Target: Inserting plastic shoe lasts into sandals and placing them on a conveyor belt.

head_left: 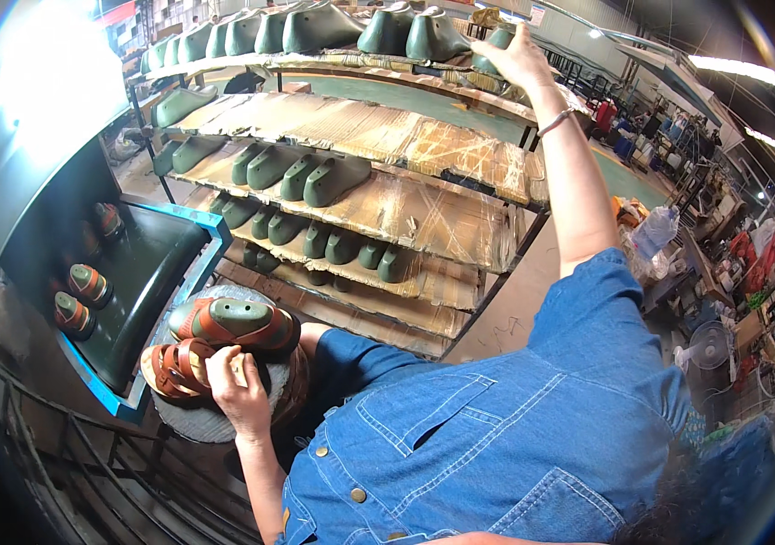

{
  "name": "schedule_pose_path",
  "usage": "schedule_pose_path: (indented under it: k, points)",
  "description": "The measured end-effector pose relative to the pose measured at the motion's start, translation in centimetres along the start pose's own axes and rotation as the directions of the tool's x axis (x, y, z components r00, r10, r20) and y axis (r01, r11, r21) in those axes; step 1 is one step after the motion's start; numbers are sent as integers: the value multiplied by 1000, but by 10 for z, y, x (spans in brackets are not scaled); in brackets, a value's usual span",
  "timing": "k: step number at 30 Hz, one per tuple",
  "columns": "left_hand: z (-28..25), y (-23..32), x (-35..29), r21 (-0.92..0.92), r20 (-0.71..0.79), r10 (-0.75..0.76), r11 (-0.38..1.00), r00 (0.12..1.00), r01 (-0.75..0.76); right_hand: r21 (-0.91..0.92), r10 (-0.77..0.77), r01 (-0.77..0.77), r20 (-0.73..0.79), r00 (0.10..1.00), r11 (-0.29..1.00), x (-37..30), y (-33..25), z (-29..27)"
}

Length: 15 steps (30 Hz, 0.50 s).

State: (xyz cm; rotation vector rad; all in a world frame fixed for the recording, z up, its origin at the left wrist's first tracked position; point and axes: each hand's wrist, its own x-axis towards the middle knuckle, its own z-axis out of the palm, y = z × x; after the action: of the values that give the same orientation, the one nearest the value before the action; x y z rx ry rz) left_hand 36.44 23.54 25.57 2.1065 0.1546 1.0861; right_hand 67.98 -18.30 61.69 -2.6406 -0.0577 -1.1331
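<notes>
Green plastic shoe lasts fill the rack [460, 213] ahead of you, on cardboard-lined shelves, four tiers showing. Your right hand [519, 56] is up at the top shelf, arm fully stretched, fingers wrapped over one green last [495, 44] at the shelf's right end; the grip looks closed on it, though the palm hides most of the contact. A thin bracelet [555, 122] sits on that wrist.

Your left hand [238, 386] is low, resting on a round grey pad [189, 420], fingers curled around a brown strappy sandal [174, 366] (straps face up, sole down on the pad). Clamped on the sandal's right edge, thumb side on top. Just behind it, touching or nearly so, lies a second sandal on a last [238, 321], green last visible between brown-orange straps.

To the left a blue-edged conveyor tray [165, 263] holds more strapped lasts [79, 298], well apart from your hand. Denim shirt sleeves on both arms. Right edge: cluttered workbench with a water bottle [655, 232].
</notes>
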Motion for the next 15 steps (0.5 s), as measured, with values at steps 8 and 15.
schedule_pose_path:
  k: [8,15]
  points:
    - [-53,-32,-16,-160,-213,-177,977,961,144,942,124,-331,322,939,58,24,87,-56]
    - [-83,-108,48,-120,-443,-134,989,887,89,880,-352,-300,167,921,-368,-73,30,-60]
